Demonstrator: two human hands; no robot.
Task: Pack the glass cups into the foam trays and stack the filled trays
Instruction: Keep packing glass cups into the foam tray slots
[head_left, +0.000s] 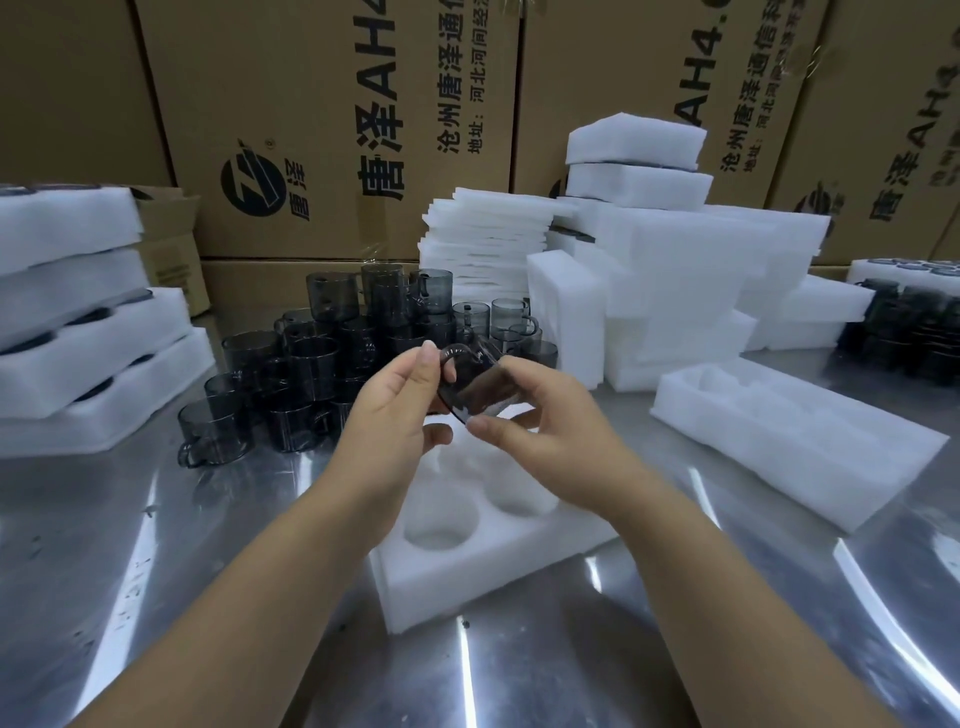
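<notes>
A smoky grey glass cup (470, 382) with a handle is held tilted in the air between both hands. My left hand (400, 410) pinches it by the handle side, and my right hand (545, 415) grips its rim and body. Directly below lies a white foam tray (498, 561) with round pockets, the visible ones empty. Behind the hands stands a pile of several grey glass cups (322, 364), some stacked on others.
Filled foam trays (88, 332) are stacked at the left. Another foam tray (795, 441) lies at the right, with foam sheets and blocks (665, 291) behind it. More cups (914, 332) sit far right. Cardboard boxes (322, 130) wall the back of the steel table (156, 571).
</notes>
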